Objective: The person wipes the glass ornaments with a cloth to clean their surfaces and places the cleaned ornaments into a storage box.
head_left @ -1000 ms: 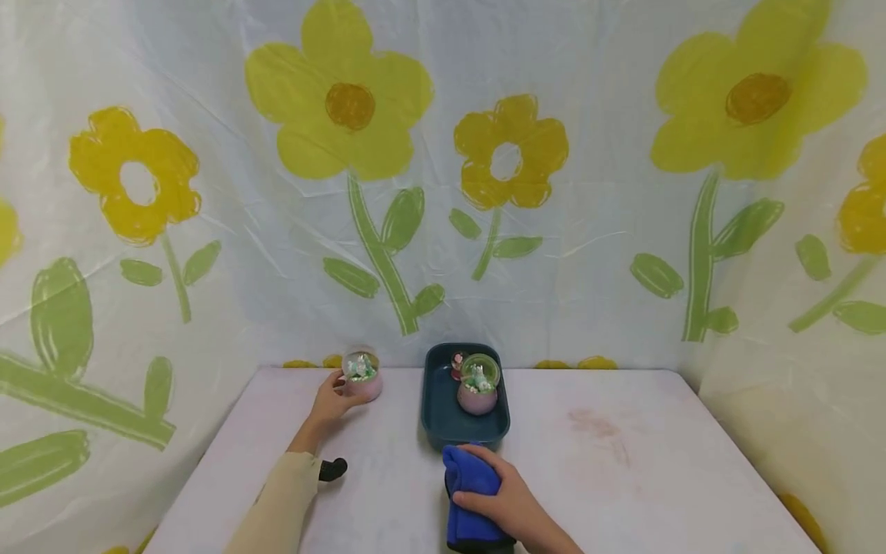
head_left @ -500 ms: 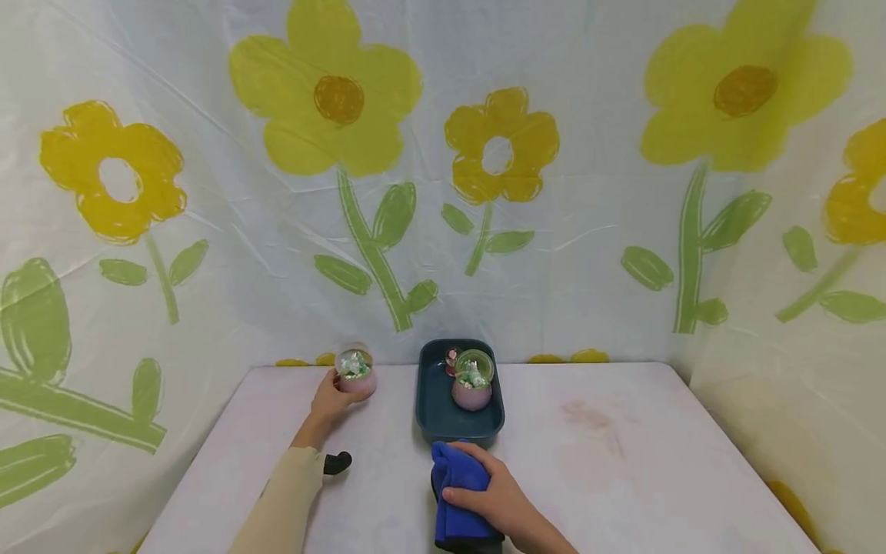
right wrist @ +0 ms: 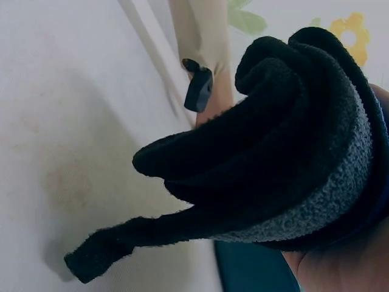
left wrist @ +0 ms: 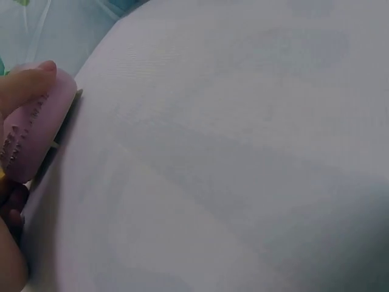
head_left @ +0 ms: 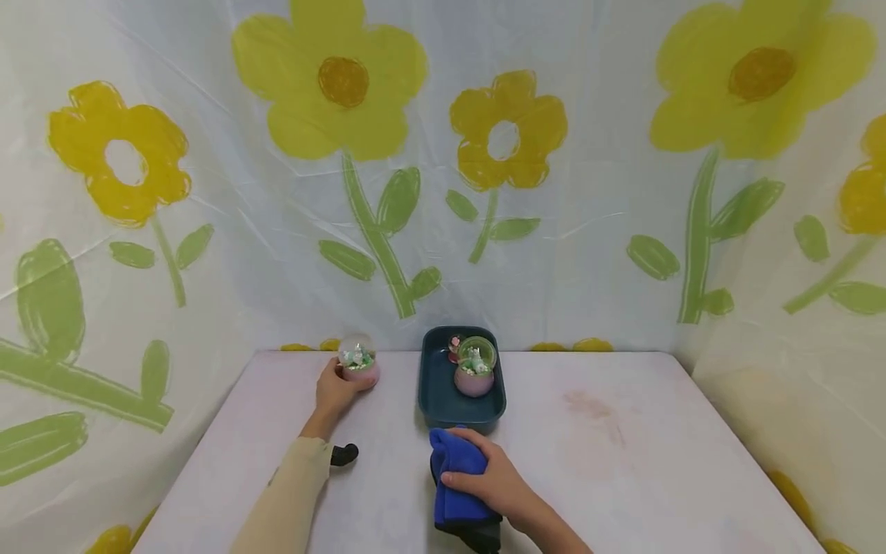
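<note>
At the table's back left, my left hand grips a snow globe low down, its clear dome above the fingers. The left wrist view shows the thumb lying along the globe's pink base. In front of the tray, my right hand holds a folded blue cloth. Seen from the right wrist, the cloth's dark fuzzy folds spread out and one loose end hangs away from the hand. Inside the dark teal tray, a second pink-based snow globe stands upright.
Beside the second globe in the tray is a small pink-and-red item. A faint reddish smudge marks the white table right of the tray. A flower-printed curtain closes off the back and sides. A black device sits at the left sleeve.
The right hand and cloth have shifted slightly left relative to the tray, and a dark flap now hangs lower below the cloth. The left hand keeps its grip on the globe.
</note>
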Tool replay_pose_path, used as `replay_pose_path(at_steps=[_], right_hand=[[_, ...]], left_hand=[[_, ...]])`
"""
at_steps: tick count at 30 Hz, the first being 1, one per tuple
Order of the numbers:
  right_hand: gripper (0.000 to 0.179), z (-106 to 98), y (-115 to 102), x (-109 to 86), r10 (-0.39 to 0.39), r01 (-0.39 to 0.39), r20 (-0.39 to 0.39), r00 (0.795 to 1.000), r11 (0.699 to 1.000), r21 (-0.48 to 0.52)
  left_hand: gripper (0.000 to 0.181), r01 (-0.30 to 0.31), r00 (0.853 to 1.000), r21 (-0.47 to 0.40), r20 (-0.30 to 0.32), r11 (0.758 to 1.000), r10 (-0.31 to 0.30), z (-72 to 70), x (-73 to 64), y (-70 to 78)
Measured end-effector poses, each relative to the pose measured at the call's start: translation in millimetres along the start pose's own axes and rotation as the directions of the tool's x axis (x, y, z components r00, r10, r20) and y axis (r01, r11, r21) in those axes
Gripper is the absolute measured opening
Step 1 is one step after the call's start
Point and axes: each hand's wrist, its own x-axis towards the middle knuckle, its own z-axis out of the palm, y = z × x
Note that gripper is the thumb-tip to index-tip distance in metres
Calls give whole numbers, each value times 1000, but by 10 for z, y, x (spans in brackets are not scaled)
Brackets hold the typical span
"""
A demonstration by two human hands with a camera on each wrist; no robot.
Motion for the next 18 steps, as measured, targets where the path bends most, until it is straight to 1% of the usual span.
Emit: replay_pose_path(at_steps=[2,4,7,10,14,18], right_hand=[[61,-20,20,1,17,-17,-16,1000,1000,1],[62,-41,50,-5,29,-29,-25,999,1000,5],[62,-60,92,-6,34,-34,-23,999,999,19],[63,-77,116,5,21,-21,-29,999,1000,18],[63,-93,105,20,9,-8,-60,998,1000,4],[64,-78,94,37,13,-13,-55,998,1000,9]], left_hand=[[75,-20,1000,-10,-3,1000,20,4,1,3],[76,-27,1000,-24,-3,999,27,6,-16,-16],[77,-18,1000,-43,-25,999,17,-9,-63,-47],[79,-4,999,-54,-42,999,2,-43,-99,-42],[81,-2,1000,-53,-11,999,1,-74,-102,-8],[81,5,1000,-78,8,997,-4,-111,-99,10]])
